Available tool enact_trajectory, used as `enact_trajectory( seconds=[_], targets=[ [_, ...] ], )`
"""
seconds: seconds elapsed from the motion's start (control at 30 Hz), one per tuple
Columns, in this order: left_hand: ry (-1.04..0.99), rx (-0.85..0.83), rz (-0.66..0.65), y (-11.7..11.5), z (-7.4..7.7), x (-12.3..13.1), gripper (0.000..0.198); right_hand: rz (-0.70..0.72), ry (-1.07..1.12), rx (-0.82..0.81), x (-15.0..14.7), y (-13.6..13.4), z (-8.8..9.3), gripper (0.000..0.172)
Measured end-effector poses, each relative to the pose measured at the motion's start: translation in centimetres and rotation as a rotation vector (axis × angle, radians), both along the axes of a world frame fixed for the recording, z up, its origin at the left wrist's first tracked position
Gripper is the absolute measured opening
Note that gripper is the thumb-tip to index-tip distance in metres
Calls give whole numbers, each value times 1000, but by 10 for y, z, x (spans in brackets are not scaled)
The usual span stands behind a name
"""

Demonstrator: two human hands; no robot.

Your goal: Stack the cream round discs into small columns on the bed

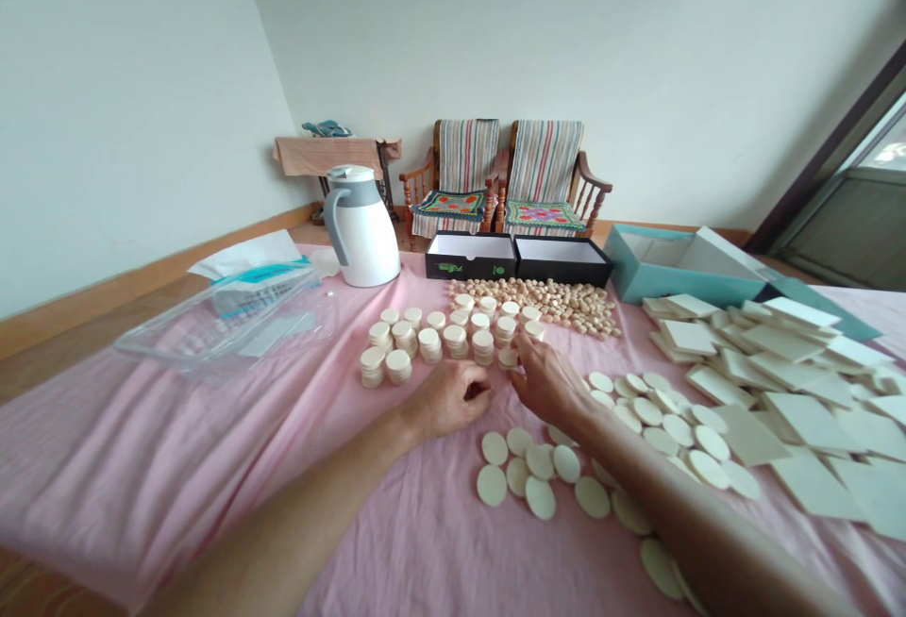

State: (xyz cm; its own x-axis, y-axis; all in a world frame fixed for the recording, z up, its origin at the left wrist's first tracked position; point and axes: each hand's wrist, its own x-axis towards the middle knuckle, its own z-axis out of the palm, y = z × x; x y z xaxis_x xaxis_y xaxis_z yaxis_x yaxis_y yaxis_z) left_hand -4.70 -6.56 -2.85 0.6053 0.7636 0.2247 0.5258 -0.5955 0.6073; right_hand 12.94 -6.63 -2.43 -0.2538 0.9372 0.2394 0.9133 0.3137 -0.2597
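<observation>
My right hand reaches to the right end of the stacked discs. Its thumb and fingers close about the edge of a low stack of pale round wooden discs. My left hand rests on the cloth just left of it, fingers curled into a loose fist, with nothing visible inside. Several neat stacks of discs stand in rows beyond my hands. Loose discs lie flat in front of my hands, and more loose discs spread right of my right forearm, which hides part of them.
Square pale boards are heaped at right, before a teal box. Small wooden beads lie before two black boxes. A white jug and clear plastic tray stand left on the pink cloth.
</observation>
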Motion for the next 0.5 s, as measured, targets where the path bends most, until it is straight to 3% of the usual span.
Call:
enact_trajectory(
  seconds=[0.13, 0.23, 0.37, 0.5],
  targets=[
    [-5, -14, 1, 0, 0, 0, 13, -3, -25, -23, 8, 1, 11, 28],
    [-4, -17, -5, 0, 0, -1, 14, 17, -115, -155, 27, 1, 29, 19],
    [0, -26, -11, -1, 3, -1, 17, 276, -196, -380, 52, -7, 48, 24],
    [8, -30, -7, -2, 5, 0, 19, 449, -212, -510, 55, -17, 50, 39]
  ],
)
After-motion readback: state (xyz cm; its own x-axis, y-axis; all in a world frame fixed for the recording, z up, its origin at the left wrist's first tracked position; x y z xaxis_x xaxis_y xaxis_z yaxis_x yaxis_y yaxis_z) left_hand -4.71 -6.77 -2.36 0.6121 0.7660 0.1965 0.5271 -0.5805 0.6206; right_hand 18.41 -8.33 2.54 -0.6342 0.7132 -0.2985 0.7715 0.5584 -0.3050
